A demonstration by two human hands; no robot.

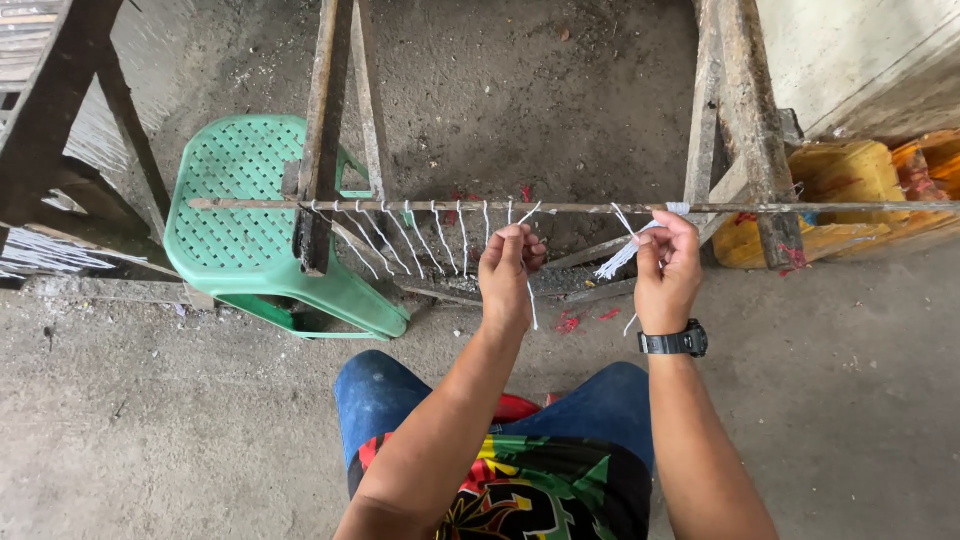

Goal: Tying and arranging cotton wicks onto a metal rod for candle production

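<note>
- My left hand (pixel 507 268) pinches a white string (pixel 530 300) hanging from the thin rod (pixel 570 208).
- My right hand (pixel 668 262) grips a bundle of white strings (pixel 617 256) just below that rod.
- A green plastic stool (pixel 240 215) stands to the left.

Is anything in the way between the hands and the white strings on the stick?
Nothing visible. The left hand and right hand already pinch white strings right below the stick.

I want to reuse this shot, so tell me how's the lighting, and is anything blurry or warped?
Head view: soft, even daylight with only faint shadows on the concrete floor; left hand, right hand and white strings are sharp; the thin rod bows slightly from wide-angle distortion; the wall at top right looks bright, not glaring.
</note>
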